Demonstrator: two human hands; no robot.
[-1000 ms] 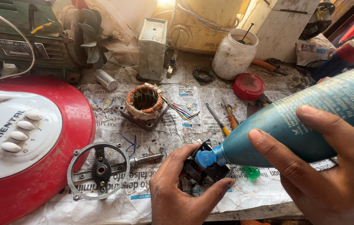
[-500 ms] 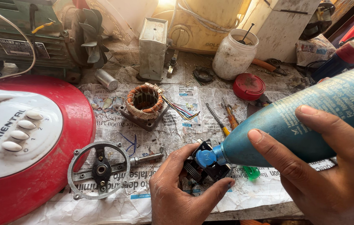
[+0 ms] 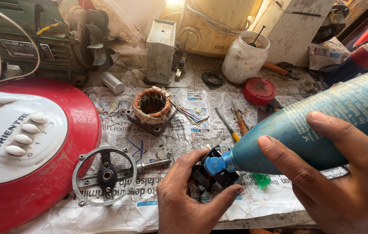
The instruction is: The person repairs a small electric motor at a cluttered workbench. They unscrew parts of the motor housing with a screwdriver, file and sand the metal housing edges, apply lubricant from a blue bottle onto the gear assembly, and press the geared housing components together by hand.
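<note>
From the head camera, the right hand [image 3: 344, 177] wraps its fingers and thumb around a large teal squeeze bottle [image 3: 322, 125], tilted so that its blue nozzle [image 3: 215, 165] points down onto a small black motor part [image 3: 218, 175]. The left hand [image 3: 192, 199] cups that part at the near edge of the bench, fingers and thumb curled round its sides; what looks like a metal lamination stack shows under the nozzle, though it is partly hidden. A small green cap [image 3: 262, 180] lies just beside the part on the newspaper [image 3: 123, 134]. Further back on the paper sits a copper-wound stator [image 3: 151, 108] with coloured leads. Left of the hands lie a grey metal motor end bracket [image 3: 104, 175] and a red fan base [image 3: 28, 147].
</note>
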